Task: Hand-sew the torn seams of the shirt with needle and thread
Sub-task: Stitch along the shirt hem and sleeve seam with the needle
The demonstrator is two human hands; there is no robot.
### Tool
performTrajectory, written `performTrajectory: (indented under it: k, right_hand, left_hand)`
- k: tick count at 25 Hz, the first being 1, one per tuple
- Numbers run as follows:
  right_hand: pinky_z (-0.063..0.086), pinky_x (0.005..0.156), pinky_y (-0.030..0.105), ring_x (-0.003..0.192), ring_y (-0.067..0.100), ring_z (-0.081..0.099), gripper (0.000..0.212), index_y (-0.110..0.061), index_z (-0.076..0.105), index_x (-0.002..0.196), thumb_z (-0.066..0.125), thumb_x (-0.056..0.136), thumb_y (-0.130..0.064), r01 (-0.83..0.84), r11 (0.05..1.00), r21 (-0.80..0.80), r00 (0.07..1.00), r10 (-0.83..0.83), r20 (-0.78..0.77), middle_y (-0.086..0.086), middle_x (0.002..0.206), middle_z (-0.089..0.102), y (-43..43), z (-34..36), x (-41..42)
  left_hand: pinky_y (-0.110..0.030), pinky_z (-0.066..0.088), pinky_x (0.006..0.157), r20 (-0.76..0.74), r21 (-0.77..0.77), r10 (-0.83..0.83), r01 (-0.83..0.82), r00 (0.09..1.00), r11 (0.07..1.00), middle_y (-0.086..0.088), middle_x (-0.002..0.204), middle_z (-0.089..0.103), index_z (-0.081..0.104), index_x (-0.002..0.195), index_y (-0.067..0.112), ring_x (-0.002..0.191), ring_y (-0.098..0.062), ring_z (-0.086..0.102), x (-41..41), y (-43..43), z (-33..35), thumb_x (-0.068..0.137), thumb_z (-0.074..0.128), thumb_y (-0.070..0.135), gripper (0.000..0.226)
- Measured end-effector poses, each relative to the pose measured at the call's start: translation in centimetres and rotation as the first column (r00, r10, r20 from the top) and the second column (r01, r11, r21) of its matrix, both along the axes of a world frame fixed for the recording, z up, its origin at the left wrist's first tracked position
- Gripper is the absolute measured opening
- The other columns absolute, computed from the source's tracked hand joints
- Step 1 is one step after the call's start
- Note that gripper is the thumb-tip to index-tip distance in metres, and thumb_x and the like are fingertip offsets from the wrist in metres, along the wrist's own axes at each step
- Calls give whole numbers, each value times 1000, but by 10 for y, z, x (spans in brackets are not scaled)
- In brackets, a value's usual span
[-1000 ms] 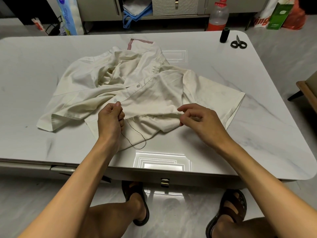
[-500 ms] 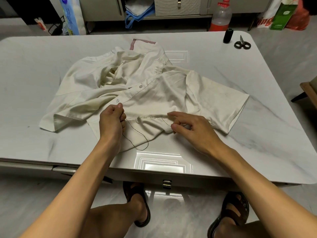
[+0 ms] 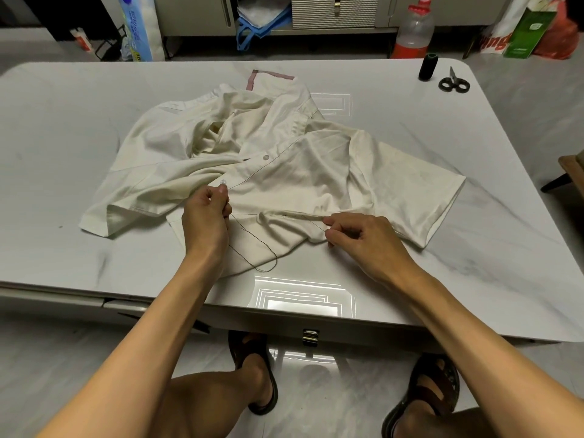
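The cream shirt (image 3: 284,172) is lying on the surface (image 3: 63,121). At its near hem the left hand (image 3: 207,222) is pinching the thread (image 3: 252,248) taut while the right hand (image 3: 360,238) is pinching the seam fold; the needle is too small to discern. The slack loop below the hem is threatening to knot under a hard pull, puckering the seam. Bare surface is lying open round the shirt; spool (image 3: 428,67) and scissors (image 3: 454,83) are standing well beyond its far right.
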State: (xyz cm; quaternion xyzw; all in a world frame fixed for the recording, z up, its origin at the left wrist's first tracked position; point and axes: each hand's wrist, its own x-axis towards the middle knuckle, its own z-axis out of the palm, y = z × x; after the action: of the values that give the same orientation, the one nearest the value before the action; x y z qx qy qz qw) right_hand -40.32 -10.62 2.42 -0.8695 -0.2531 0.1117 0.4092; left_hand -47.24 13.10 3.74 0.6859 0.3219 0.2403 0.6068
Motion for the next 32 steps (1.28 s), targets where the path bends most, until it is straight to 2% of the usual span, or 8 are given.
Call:
performTrajectory:
  k: [3,7,9,12,16,20,28,32]
  right_hand:
    - [46,91,31,105,6,62,20,-24,72,71,65,89,-30,12,1000,-18,1000,-12,-8,-15,116,71,1,1,1]
    - [44,88,24,100,3,63,19,-24,74,73,65,89,-30,30,999,-28,1000,-30,-6,-16,113,71,2,2,0]
    - [41,74,12,87,-4,63,20,-23,75,72,65,89,-27,67,997,28,996,-65,-64,-16,105,73,2,4,0]
    - [46,70,27,77,8,65,23,-18,74,69,64,89,-25,164,979,122,980,-148,-132,-7,81,74,-1,10,4]
    - [40,79,30,84,12,55,16,-18,67,77,63,87,-29,300,953,-32,947,-294,131,-6,88,65,-6,14,8]
    - [35,96,30,108,16,52,16,-19,67,102,65,87,-24,183,983,25,928,-181,327,-5,113,62,9,20,0]
    - [39,90,13,106,6,57,16,-21,72,103,66,88,-17,-66,988,140,991,48,125,-9,110,66,39,61,-43]
    - [38,78,2,95,-4,61,12,-21,77,96,68,89,-19,-30,972,235,1000,31,1,-16,97,70,35,82,-67]
  left_hand:
    - [-29,25,51,15,13,30,-30,999,999,15,48,43,46,67,21,50,-11,32,0,1,2,101,52,21,34]
    - [-22,26,46,33,2,28,-28,999,1000,14,49,42,45,68,19,46,-7,32,-1,-1,5,102,51,19,35]
    - [-17,24,41,41,-46,-16,18,999,999,15,48,40,42,68,18,43,-5,28,-1,-6,7,104,50,19,36]
    - [-17,23,39,41,-72,-69,72,997,995,10,52,46,45,68,18,40,-5,28,-2,-12,13,103,51,19,36]
    - [-24,27,49,29,91,-129,126,991,988,4,64,63,60,60,24,45,-6,32,-4,-13,17,100,56,24,39]
    - [-27,25,54,-2,212,-164,161,986,964,15,48,54,66,68,14,43,-2,36,-16,-16,27,97,61,22,30]
    - [-27,23,53,-140,319,-270,302,953,899,15,39,43,76,81,7,41,-3,36,-68,-24,73,99,59,23,30]
    - [-18,27,51,-41,231,-295,296,955,927,9,57,63,72,83,0,40,2,42,-100,-29,93,102,54,21,33]
